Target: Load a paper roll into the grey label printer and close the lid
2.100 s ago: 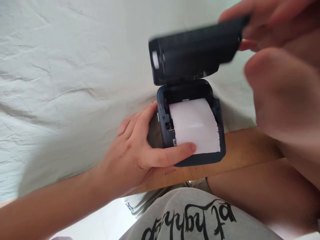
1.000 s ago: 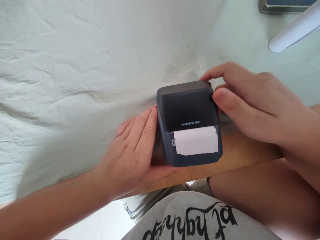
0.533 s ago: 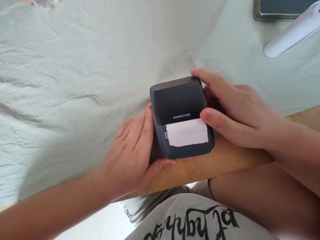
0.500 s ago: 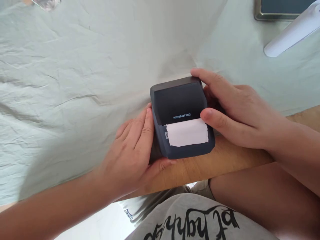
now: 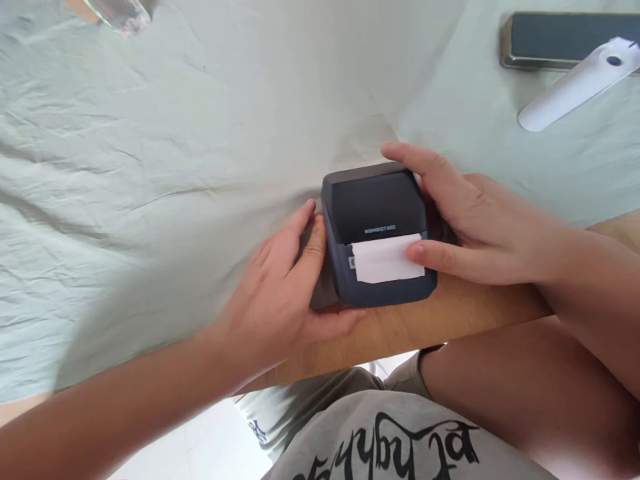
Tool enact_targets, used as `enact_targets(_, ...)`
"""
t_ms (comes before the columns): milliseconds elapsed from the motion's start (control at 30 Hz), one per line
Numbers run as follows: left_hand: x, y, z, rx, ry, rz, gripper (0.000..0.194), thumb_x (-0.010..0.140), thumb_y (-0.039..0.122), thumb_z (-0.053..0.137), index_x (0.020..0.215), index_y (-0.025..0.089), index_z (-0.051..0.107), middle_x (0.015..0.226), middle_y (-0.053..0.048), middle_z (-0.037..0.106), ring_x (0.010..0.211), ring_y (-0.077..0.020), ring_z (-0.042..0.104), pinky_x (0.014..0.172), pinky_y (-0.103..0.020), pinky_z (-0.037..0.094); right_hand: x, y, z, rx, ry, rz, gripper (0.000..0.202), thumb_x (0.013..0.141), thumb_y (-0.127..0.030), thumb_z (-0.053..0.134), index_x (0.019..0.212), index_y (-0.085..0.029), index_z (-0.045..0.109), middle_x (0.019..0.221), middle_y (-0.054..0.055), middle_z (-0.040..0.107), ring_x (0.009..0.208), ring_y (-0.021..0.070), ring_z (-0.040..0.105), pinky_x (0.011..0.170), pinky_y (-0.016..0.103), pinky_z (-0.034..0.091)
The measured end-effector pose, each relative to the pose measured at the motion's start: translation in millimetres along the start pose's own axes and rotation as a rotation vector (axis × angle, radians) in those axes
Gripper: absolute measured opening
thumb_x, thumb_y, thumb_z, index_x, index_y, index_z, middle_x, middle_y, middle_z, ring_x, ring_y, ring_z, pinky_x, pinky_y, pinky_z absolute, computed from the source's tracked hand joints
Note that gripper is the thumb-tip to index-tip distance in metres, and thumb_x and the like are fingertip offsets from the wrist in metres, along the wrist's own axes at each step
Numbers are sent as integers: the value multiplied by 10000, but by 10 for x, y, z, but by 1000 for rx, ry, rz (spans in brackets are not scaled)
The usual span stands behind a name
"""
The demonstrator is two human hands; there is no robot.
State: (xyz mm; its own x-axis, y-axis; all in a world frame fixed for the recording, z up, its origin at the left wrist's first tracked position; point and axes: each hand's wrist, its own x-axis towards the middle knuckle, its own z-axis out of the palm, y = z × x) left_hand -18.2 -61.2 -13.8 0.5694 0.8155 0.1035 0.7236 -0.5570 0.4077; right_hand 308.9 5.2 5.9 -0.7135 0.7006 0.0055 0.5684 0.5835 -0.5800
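Note:
A dark label printer (image 5: 377,203) marked NIIMBOT sits at the table's front edge, its front toward me. A white paper strip (image 5: 385,263) sticks out of its slot and lies over its front. My left hand (image 5: 280,287) grips the printer's left side, with the thumb along its front lower edge. My right hand (image 5: 480,220) holds the right side. Its thumb rests on the right end of the paper strip, and its index finger reaches over the back right corner. The remaining right fingers are mostly hidden behind the printer.
A pale green cloth (image 5: 175,133) with creases covers the table, and a bare wooden edge (image 5: 400,333) shows in front. At the back right, a white paper roll (image 5: 570,90) leans over a dark flat case (image 5: 550,40). A clear plastic item (image 5: 123,13) lies at the back left.
My right thumb has moved down from the printer's lid edge onto the paper strip. My left index finger has spread from its neighbour. The printer appears slightly farther right in view.

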Motion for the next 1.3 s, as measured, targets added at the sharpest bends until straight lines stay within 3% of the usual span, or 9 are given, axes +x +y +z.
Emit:
enact_targets(133,23,9,45,-20,25,50,1067,1111,729,737,1896,142,315,1915,-289,457,1749,-474,549,1424,-600,541,-10,-7,0,-1,46,86,1007,1119,-924,458,1912,-340,248,928,19,698,723,241,683,684,391,531)
enact_targets(300,44,12,84,-45,28,35,1059,1090,712,766,1852,76,395,1891,-309,477,1703,-480,592,1406,-589,554,-25,63,31,21,62,85,998,1117,-855,570,1914,-325,289,1109,60,782,876,266,779,727,399,607)
enact_targets(467,76,45,109,-43,40,18,1048,1083,697,758,1843,79,386,1848,-285,550,1692,-455,605,1406,-573,541,-63,33,-6,202,127,157,929,1122,-763,676,1867,-330,328,789,-54,694,644,189,655,608,342,531)
enact_targets(633,74,53,106,19,19,44,1045,1111,717,675,1851,63,335,1846,-290,551,1686,-471,600,1388,-596,532,-38,-317,10,254,389,195,660,1094,-617,810,1626,-306,575,567,-141,492,471,125,452,534,309,398)
enact_targets(733,79,41,80,47,12,52,1029,1121,721,643,1843,56,334,1821,-299,572,1660,-482,618,1347,-609,559,5,-514,43,162,580,218,410,1108,-546,769,1412,-293,662,617,-93,615,572,168,639,596,338,490)
enact_targets(833,91,40,57,63,18,60,1007,1127,711,633,1830,50,347,1798,-303,594,1646,-479,633,1334,-601,571,49,-606,36,60,644,263,191,1098,-457,743,1176,-299,669,776,-27,769,700,206,741,660,380,571)
enact_targets(933,87,43,48,75,20,62,999,1129,718,625,1833,64,349,1796,-296,599,1656,-475,628,1343,-592,564,147,-611,-32,-82,578,244,113,1063,-401,717,1061,-291,691,995,3,859,734,189,725,736,400,613)
enact_targets(1133,52,22,48,114,51,107,971,1171,707,575,1831,36,334,1776,-317,612,1619,-465,664,1308,-570,598,435,-521,-238,-383,173,246,153,937,-248,701,1040,-319,789,698,-2,689,818,287,742,754,454,558)
enact_targets(1300,42,9,32,126,55,156,950,1184,692,576,1841,55,320,1759,-323,622,1598,-478,683,1286,-591,621,555,-581,-313,-469,-45,324,208,936,-277,796,1132,-345,803,942,37,801,937,327,725,739,457,541)
